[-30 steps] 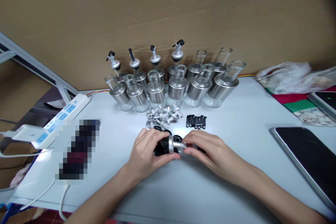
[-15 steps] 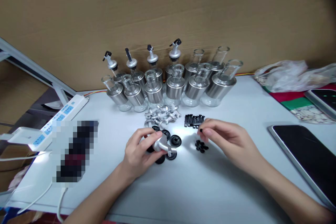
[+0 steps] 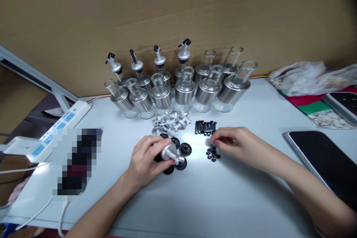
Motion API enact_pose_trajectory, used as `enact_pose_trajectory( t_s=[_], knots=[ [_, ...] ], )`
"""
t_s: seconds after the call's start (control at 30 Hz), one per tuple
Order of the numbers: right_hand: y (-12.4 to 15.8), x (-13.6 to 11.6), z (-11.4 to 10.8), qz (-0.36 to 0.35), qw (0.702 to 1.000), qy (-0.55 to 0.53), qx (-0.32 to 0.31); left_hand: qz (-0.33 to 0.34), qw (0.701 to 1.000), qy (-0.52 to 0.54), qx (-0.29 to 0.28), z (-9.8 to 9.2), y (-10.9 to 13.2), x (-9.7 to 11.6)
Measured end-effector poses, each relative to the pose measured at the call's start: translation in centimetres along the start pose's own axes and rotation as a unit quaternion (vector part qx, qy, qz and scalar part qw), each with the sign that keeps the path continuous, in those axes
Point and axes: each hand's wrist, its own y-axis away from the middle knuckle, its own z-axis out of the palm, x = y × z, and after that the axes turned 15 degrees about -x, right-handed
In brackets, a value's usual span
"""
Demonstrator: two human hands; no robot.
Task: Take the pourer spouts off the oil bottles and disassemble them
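Note:
My left hand [image 3: 146,161] is closed around a silver pourer spout [image 3: 171,153], holding it just above the white table [image 3: 223,200]. Black round stoppers [image 3: 185,149] lie right beside it. My right hand [image 3: 237,142] has its fingertips pinched together over a small heap of black washers [image 3: 213,155]; whether anything is between them is too small to make out. A row of black pins [image 3: 205,127] lies just behind that hand. A pile of silver spouts [image 3: 170,122] sits in front of the glass bottles [image 3: 184,89].
Several steel-collared glass bottles stand at the back against cardboard [image 3: 178,11], some capped with pourers [image 3: 183,50]. A power strip [image 3: 63,121] lies at left, a dark tablet [image 3: 323,156] at right, a second device [image 3: 343,106] and a plastic bag [image 3: 304,76] at far right.
My right hand let go of the spout, moved right to the black parts and came down over the washers. My left hand kept the spout and tilted it.

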Motion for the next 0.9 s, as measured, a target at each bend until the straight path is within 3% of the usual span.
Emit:
enact_pose_trajectory(
  t_s=[0.37,0.9],
  knots=[
    [0.43,0.83,-0.69,-0.026,0.999,0.038,0.007,0.001,1.0,0.003,-0.007,-0.03,0.01,0.13],
    [0.33,0.2,0.0,-0.014,0.998,0.007,-0.059,0.006,1.0,-0.007,-0.011,-0.06,0.02,0.07]
  ],
)
